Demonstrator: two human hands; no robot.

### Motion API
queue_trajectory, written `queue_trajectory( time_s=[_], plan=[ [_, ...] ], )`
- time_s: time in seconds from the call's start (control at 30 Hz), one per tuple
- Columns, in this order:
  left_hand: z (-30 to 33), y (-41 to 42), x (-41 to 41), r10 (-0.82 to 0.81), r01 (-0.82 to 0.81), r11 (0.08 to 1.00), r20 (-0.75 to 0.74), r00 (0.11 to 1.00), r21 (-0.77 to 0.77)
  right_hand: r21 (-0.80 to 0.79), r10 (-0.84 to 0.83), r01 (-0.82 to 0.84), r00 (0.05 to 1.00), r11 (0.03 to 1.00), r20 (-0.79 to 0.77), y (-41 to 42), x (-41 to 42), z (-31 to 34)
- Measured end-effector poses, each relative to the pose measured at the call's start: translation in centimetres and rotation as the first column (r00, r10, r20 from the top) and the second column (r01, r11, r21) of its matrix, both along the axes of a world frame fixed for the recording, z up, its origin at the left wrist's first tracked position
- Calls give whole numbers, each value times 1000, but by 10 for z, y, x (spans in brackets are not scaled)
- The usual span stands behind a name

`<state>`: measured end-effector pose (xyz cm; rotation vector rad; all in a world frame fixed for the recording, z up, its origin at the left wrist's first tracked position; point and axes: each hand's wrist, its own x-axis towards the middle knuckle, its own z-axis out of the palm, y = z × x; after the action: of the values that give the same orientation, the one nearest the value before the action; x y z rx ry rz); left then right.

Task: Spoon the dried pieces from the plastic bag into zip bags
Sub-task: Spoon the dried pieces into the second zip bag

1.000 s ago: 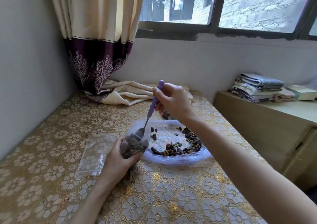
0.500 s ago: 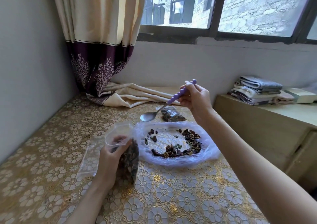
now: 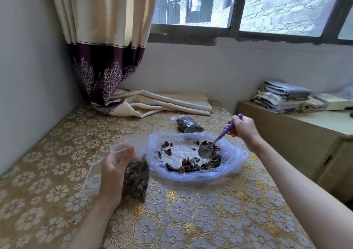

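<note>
The left hand (image 3: 112,174) grips a clear zip bag (image 3: 136,174) upright on the table (image 3: 191,220), fingers curled round its side, with its mouth held open and its lower part packed with dark dried pieces. Just to the right, touching it, lies the plastic bag (image 3: 231,164), spread wide open on the flowered tablecloth; the loose dried pieces (image 3: 196,164) sit mostly along its near and right inner side, with a few scattered at the left. The right hand (image 3: 243,129) pinches the purple beaded handle of a spoon (image 3: 205,151), fingers closed round it, and the metal bowl of the spoon dips into the plastic bag at the right-hand heap of pieces. Behind the plastic bag, near it but apart, lies 1 filled zip bag (image 3: 189,124). An empty clear bag (image 3: 93,174) lies flat under and left of the left hand. A curtain (image 3: 107,58) hangs in the far corner, its hem pooled on the table, and folded cloths (image 3: 282,96) are stacked on a cabinet (image 3: 298,140) at the right.
</note>
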<state>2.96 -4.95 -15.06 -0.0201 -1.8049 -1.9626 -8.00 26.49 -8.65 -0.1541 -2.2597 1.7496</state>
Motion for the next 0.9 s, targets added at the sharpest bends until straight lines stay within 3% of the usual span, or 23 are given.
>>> queue_trajectory(
  time_s=[0.4, 0.57, 0.67, 0.9],
  plan=[
    [-20, 3, -5, -74, 123, 934, 157, 985, -336, -4, 106, -106, 981, 994, 165, -2, -2, -4],
    [-21, 1, -6, -56, 155, 811, 188, 981, -564, -18, 208, -211, 945, 977, 254, -7, 2, -8],
    [-18, -2, -6, -20, 127, 778, 178, 984, -615, -8, 241, -248, 931, 969, 276, -8, 4, -12],
    [-19, -1, -5, 43, 130, 607, 195, 980, -784, -112, 233, -209, 931, 971, 282, -7, 3, -17]
  ],
)
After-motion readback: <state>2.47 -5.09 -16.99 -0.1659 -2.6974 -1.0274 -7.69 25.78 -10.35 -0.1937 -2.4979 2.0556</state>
